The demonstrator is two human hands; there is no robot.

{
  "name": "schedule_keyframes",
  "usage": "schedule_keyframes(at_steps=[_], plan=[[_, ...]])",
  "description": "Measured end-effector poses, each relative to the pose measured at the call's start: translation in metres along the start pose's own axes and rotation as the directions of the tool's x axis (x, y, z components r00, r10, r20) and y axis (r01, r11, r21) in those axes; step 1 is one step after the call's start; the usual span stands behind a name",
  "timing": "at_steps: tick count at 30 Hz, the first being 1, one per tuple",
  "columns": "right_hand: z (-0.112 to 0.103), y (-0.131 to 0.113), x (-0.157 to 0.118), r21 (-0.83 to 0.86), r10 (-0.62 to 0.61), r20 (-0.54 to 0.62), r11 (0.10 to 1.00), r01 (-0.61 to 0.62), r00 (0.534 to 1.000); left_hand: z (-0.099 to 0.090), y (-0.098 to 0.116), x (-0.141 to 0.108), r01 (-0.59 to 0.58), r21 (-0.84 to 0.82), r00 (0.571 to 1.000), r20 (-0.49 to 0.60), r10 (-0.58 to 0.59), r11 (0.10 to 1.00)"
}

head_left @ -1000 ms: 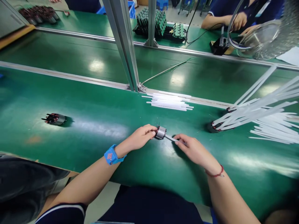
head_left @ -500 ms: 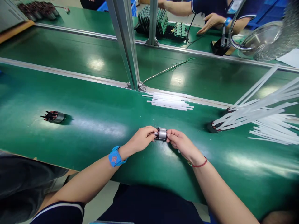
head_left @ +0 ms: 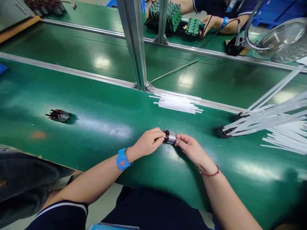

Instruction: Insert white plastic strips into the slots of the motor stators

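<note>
A motor stator (head_left: 171, 137), a silvery ring with dark ends and copper windings, lies on its side between my two hands just above or on the green bench top. My left hand (head_left: 151, 140) has thumb and forefinger pinched at its dark left end; whether a small part sits between those fingertips is hidden. On the right end, the fingers and thumb of my right hand (head_left: 188, 146) hold the silver body. Fine wire ends poke up at the stator's left side. A second stator (head_left: 61, 116) lies on its side far to the left.
White strips (head_left: 177, 103) lie beyond my hands along a metal rail. To the right, more strips stand in a dark stator (head_left: 224, 131), beside a loose pile (head_left: 287, 140). A metal post (head_left: 134, 44) rises ahead. Across the bench, a co-worker's hand (head_left: 213, 23) touches green parts (head_left: 193, 26).
The stator has tilted slightly, and my left fingers have closed in a tighter pinch at its end. Across the bench, the co-worker's hand has moved left onto the green parts. The view has shifted a little.
</note>
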State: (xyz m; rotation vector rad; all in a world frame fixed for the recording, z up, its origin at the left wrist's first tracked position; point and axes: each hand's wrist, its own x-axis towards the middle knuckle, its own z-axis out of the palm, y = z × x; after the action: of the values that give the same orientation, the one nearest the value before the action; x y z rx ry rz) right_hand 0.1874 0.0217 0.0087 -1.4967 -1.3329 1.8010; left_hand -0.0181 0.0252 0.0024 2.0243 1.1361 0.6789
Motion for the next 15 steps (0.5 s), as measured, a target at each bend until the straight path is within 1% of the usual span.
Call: schedule_keyframes(at_steps=[3, 5, 6, 8, 11, 13, 15], plan=[[-0.002, -0.001, -0.001, -0.192, -0.084, -0.025, 0.978, 0.077, 0.996, -0.001, 0.003, 0.001, 0.041, -0.054, 0.999, 0.009, -0.04, 0.998], [-0.001, -0.001, -0.001, -0.224, -0.115, -0.061, 0.97, 0.098, 0.992, -0.002, 0.005, 0.002, 0.068, -0.084, 0.998, 0.007, -0.068, 0.994], [0.001, 0.0, -0.002, -0.202, -0.114, -0.077, 0.975, 0.097, 0.99, -0.002, 0.005, 0.002, 0.079, -0.101, 0.997, 0.0, -0.079, 0.992], [0.004, 0.001, -0.004, -0.065, -0.065, -0.084, 0.996, 0.06, 0.994, -0.002, 0.006, 0.002, 0.086, -0.134, 0.996, -0.02, -0.09, 0.987], [0.01, 0.003, -0.007, 0.194, 0.035, -0.017, 0.98, -0.032, 0.999, -0.002, 0.008, 0.001, 0.055, -0.18, 0.996, -0.059, -0.067, 0.982], [0.013, 0.004, -0.009, 0.268, 0.058, 0.024, 0.961, -0.062, 0.998, -0.002, 0.009, -0.001, 0.031, -0.209, 0.995, -0.082, -0.049, 0.977], [0.014, 0.004, -0.01, 0.286, 0.059, 0.046, 0.956, -0.07, 0.997, -0.002, 0.011, -0.002, 0.023, -0.246, 0.993, -0.108, -0.051, 0.969]])
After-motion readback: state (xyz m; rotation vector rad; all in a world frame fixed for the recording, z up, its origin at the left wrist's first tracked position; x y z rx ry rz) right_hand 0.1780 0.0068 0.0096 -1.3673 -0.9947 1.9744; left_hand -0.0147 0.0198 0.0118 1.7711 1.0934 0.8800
